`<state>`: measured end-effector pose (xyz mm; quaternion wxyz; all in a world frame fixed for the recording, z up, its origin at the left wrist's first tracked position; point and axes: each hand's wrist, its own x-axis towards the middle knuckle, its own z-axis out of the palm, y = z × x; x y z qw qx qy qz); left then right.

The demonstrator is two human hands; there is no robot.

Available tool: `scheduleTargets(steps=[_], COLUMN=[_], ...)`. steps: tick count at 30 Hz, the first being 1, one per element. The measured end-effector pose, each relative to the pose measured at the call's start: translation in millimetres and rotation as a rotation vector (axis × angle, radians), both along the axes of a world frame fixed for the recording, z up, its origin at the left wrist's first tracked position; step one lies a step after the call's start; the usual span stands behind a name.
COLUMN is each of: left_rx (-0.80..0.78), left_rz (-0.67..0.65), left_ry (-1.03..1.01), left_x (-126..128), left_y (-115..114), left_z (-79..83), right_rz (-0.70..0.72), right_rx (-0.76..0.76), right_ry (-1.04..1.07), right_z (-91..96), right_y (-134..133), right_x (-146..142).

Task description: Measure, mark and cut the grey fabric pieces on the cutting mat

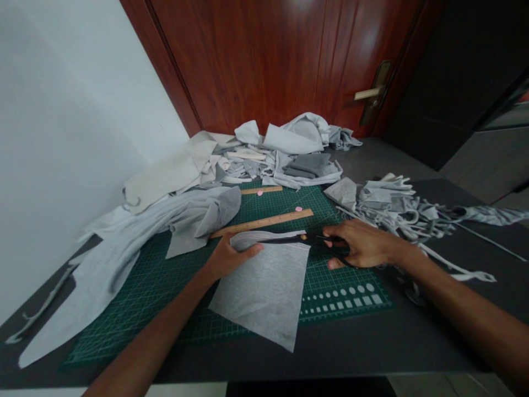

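Your left hand (233, 256) lies on a soft grey fabric piece (260, 309), its fingers (252, 249) together and clamped over the turned upper edge, on a green gridded cutting mat (351, 298). Your right hand (359, 245) has its fingers (334, 234) clamped on black-handled scissors (318, 240). Those fingers hide the handle loops, and the dark blades are hard to make out along the fabric's top edge, so contact cannot be confirmed. A long wooden ruler (264, 222) lies just beyond the fabric. A heap of grey fabric strips (392, 204) sits right of your right hand on the dark worktop (330, 353), one strip running out of frame.
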<state>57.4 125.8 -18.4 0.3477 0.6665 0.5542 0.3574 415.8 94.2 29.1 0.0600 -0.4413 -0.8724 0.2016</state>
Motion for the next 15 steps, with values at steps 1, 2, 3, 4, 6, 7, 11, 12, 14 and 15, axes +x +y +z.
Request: scheduleTargets(steps=[1, 2, 3, 4, 6, 7, 11, 12, 14, 15], left_rx=[-0.002, 0.0, 0.003, 0.005, 0.006, 0.009, 0.039, 0.039, 0.033, 0.03], left_rz=[0.001, 0.005, 0.009, 0.009, 0.036, 0.043, -0.084, -0.119, -0.134, -0.123], left_ry=[0.015, 0.032, 0.045, 0.051, 0.066, 0.073, 0.049, 0.043, 0.049, 0.056], left_x=[0.7, 1.3, 1.8, 2.1, 2.4, 2.5, 4.6, 5.3, 6.2, 6.3], left_y=[-0.4, -0.7, -1.0, -1.2, -1.3, -1.2, -0.6, -0.6, -0.6, -0.7], left_z=[0.7, 1.3, 1.7, 1.9, 1.9, 2.0, 4.5, 5.4, 6.5, 6.6], right_rz=[-0.001, -0.001, 0.0, 0.002, 0.003, 0.003, 0.003, 0.005, 0.006, 0.005], right_rx=[0.0, 0.0, 0.001, 0.003, 0.01, 0.011, 0.019, 0.023, 0.029, 0.03], right_ry=[0.0, -0.001, -0.004, -0.008, -0.011, -0.009, 0.0, 0.002, 0.001, 0.0], right_z=[-0.2, -0.3, -0.4, -0.4, -0.6, -0.7, -1.3, -1.4, -1.0, -0.7], right_y=[-0.1, -0.3, -0.5, -0.8, -1.3, -1.5, -1.9, -2.0, -2.2, -2.3], right_x=[-0.2, -0.5, -0.8, -1.2, -2.2, -2.6, -3.6, -3.8, -4.1, -4.4])
